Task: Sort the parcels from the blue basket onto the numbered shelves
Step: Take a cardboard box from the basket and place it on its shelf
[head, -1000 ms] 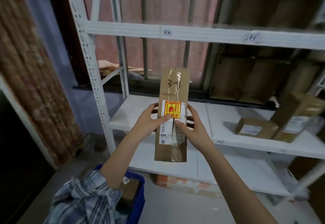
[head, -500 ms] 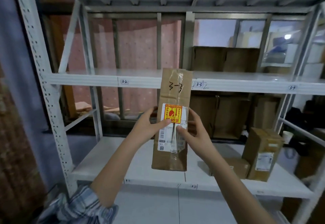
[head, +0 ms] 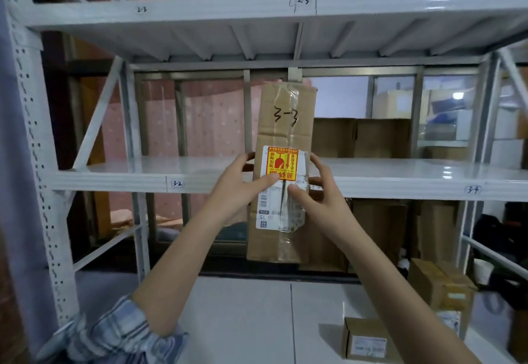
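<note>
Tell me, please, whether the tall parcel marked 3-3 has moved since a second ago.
Yes, upward: the top of the parcel now stands well above the front edge of the 3-2 shelf, whereas earlier it was below that edge.

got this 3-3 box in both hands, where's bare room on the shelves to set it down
The middle shelf is bare between the 3-2 tag and the 3-4 tag, right behind the held parcel. The bottom shelf's left part is bare; its right end holds boxes.
</note>
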Motion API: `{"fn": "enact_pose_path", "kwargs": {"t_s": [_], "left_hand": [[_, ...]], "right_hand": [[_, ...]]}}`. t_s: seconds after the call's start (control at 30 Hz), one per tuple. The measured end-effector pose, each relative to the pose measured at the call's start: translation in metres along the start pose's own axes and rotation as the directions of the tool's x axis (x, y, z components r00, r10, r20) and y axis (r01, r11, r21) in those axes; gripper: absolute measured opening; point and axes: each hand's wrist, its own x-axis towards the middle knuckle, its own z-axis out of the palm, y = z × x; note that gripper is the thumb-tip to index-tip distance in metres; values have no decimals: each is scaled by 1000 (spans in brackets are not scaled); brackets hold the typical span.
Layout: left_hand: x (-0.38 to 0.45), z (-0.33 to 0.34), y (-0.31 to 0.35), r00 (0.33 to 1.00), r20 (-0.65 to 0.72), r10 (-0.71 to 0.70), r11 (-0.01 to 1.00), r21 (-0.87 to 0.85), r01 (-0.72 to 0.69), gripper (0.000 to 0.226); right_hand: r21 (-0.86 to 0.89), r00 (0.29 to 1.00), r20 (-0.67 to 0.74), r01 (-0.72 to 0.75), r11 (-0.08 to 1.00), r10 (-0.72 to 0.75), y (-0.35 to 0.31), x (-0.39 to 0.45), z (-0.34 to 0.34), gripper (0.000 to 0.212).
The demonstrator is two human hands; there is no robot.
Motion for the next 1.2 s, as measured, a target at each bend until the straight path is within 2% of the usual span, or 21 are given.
{"fn": "enact_pose_path", "kwargs": {"t_s": [0.23, 0.43, 0.53, 0.77, 1.2], "left_hand": [[78, -6, 16, 990, -15, 138, 990, -36, -139, 39], [143, -4, 20, 973, -56, 224, 972, -57, -227, 44], [171, 0, 14, 969, -63, 240, 969, -48, -243, 54], [220, 14, -13, 969, -53, 243, 967, -64, -246, 54], [262, 35, -62, 988, -20, 151, 984, -90, -152, 55]], "right_hand": [[-70, 983, -58, 169, 983, -173, -13, 75, -17, 71], [-101, 968, -69, 232, 967, -239, -14, 141, -30, 71], [-117, 968, -80, 228, 967, -238, -8, 169, -33, 70], [-126, 979, -89, 173, 977, -185, 17, 211, -35, 71], [-151, 993, -64, 85, 985, -96, 73, 255, -28, 68]]}}
